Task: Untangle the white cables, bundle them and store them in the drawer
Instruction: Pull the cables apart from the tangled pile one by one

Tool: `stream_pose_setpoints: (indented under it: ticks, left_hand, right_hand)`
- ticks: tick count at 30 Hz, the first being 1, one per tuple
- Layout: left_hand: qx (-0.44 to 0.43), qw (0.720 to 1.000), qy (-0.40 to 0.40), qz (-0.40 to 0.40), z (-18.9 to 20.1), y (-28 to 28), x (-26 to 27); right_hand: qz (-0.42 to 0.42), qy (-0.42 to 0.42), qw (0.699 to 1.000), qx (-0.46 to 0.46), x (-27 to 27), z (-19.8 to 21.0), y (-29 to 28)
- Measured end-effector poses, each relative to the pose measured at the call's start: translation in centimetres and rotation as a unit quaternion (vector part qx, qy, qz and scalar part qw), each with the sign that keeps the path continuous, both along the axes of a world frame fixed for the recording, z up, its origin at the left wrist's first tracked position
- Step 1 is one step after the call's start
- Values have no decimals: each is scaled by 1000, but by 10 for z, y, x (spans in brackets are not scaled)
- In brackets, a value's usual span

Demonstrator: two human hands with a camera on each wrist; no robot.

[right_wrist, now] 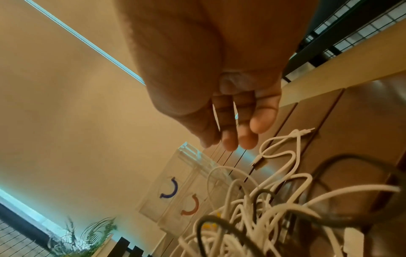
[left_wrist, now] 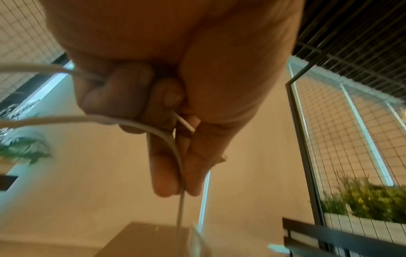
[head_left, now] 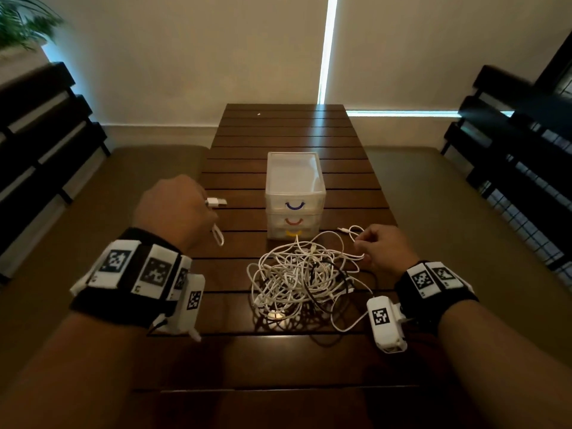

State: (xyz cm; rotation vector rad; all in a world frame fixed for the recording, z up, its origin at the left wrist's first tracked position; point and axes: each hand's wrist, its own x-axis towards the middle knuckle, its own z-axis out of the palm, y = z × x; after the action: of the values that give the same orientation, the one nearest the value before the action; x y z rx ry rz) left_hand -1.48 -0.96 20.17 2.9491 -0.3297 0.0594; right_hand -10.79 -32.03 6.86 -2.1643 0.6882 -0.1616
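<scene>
A tangle of white cables (head_left: 297,280) (right_wrist: 263,217) lies on the dark slatted wooden table (head_left: 278,134), just in front of a small clear drawer unit (head_left: 294,181) (right_wrist: 175,194). The unit has three closed drawers with blue, red and yellow handles. My left hand (head_left: 173,209) (left_wrist: 179,187) hovers left of the unit and grips one white cable (left_wrist: 167,137). Its USB plug (head_left: 216,202) sticks out past the fingers and a loop hangs below. My right hand (head_left: 363,246) (right_wrist: 232,142) hangs at the tangle's right edge, fingers loosely curved above the strands, holding nothing.
Black cables (head_left: 337,274) run through the white tangle. Black slatted bench backs stand on the left (head_left: 40,125) and right (head_left: 510,144) of the table, with cushioned seats below. A plant (head_left: 21,23) sits at the far left. A wall is behind the table.
</scene>
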Motion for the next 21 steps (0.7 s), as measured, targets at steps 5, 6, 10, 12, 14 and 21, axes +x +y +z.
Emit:
stream_pose_setpoints:
  ticks: [5, 6, 10, 12, 14, 21]
  left_hand:
    - [41, 990, 125, 41, -66, -10, -6]
    - [24, 988, 148, 44, -77, -11, -5]
    - [-163, 958, 234, 23, -100, -18, -3]
    - [-225, 943, 246, 1, -103, -23, -3]
    - [-251, 934, 255, -25, -106, -26, -3]
    - [-304, 912, 269, -52, -119, -34, 6]
  right_hand:
    - [-53, 54, 993, -90, -1, -11, -30]
    - [-55, 68, 991, -102, 0, -14, -35]
    - [-29, 116, 984, -130, 15, -28, -49]
    - [-12, 125, 981, -145, 27, -36, -53]
    - [8, 142, 976, -164, 39, -45, -53]
    - [82, 257, 929, -255, 68, -71, -52]
